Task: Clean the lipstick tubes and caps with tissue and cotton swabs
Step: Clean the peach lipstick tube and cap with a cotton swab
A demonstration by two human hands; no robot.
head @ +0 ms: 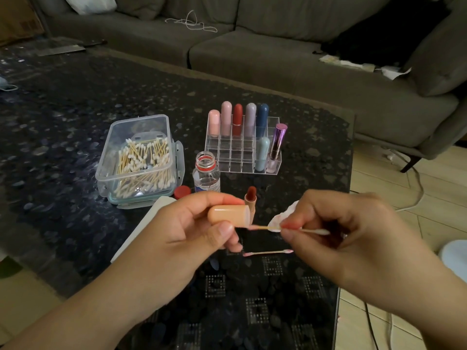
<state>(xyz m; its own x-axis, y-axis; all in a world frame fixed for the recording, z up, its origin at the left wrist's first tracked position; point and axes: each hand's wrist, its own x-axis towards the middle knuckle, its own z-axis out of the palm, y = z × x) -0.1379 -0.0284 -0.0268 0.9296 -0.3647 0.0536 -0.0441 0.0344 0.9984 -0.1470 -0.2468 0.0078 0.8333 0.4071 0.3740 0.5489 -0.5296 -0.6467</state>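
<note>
My left hand [187,231] grips a peach lipstick cap [227,215] lying sideways, its open end facing right. My right hand [336,231] pinches a cotton swab [310,231] by its stick; the swab's pink-stained left tip sits just below the cap's mouth. Behind the cap stands the uncapped lipstick tube [251,202] with a dark red bullet. A crumpled stained tissue [279,219] lies behind my right fingers. A used pink-tipped swab [267,252] lies on the table below my hands.
A clear box of cotton swabs [137,160] stands at the left. An open small bottle [206,175] and its red lid [182,192] are beside it. A clear organiser [243,145] holds several capped lipsticks. A white tissue pack [141,231] lies under my left wrist. A grey sofa [252,54] stands behind the table.
</note>
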